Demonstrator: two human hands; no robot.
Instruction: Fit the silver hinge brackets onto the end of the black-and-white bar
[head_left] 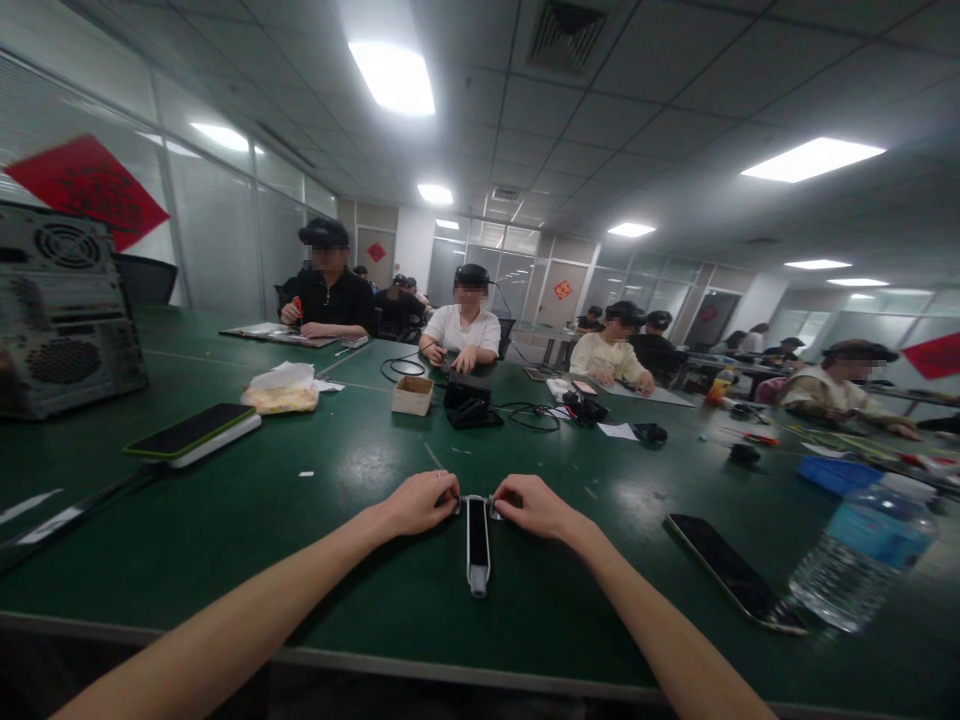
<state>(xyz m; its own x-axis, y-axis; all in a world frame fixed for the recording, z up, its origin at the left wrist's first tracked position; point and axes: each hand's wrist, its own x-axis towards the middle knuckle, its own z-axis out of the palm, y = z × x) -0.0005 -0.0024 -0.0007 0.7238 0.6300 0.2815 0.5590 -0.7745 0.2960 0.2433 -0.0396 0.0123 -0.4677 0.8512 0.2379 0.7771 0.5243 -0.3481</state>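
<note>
On the green table [360, 590] in front of me lies a slim grey-white object with a long black top face [478, 545], its narrow grey end towards me. I cannot make out its exact kind. My left hand [424, 500] is at its far left side, thumb and fingers pinched around a small shiny piece. Opposite it, my right hand [534, 505] pinches a similar small shiny piece at the far right side. The fingers largely cover both pieces, and whether they join the slim object is unclear.
To the right are a phone [731, 570], a water bottle [862, 555] and a blue tray [836, 475]. On the left, another phone [195, 430] rests on a white block, near a computer case [67, 320]. A small box [412, 396] stands ahead; several people sit around.
</note>
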